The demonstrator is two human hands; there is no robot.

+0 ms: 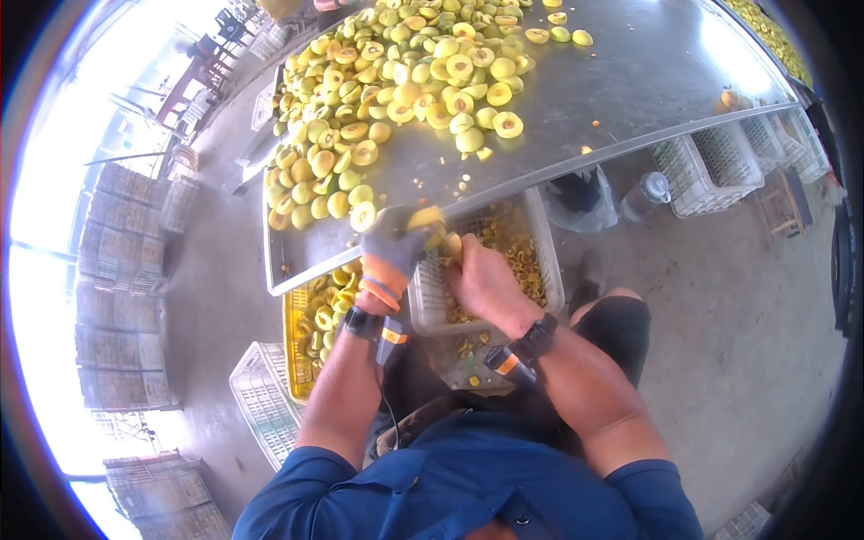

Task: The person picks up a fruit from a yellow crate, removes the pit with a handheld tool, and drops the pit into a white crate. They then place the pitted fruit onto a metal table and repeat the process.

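Over the table's front edge, my left hand (396, 243) wears a grey and orange glove and is closed on a yellow-green fruit piece (427, 217). My bare right hand (486, 277) is just beside it, its fingers wrapped round something at the fruit, too small to make out. Halved fruits (405, 67) with brown centres lie heaped on the metal table (576, 108). Below my hands stands a white crate (551, 261) with small fruit scraps. Left of it, a yellow crate (295, 346) holds fruit pieces.
A white crate (261, 405) stands beside the yellow one. Under the table at right are a plastic bag (594, 211), a clear jug (643, 196) and white baskets (706, 171). Stacked crates (121, 288) line the left side. Part of another person's hand (328, 4) shows at the top.
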